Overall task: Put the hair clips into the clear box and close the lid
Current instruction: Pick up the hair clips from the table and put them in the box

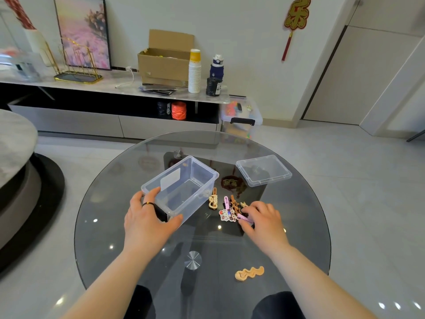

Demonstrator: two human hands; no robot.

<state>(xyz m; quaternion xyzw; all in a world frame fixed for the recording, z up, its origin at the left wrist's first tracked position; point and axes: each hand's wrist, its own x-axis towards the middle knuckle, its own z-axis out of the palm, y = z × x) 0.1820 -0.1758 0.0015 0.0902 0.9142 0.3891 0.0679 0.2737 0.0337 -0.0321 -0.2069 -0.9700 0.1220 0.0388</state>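
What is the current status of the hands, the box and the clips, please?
Left hand gripping empty clear box. Right hand on clip pile, pinching a pink clip. Lid off, beside box. Wavy orange clip apart, near edge.

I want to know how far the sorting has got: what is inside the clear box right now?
No clips show inside the clear box; only its bare floor and a white label on the far wall. The near corner is covered by the left hand. The clips lie on the glass beside it.
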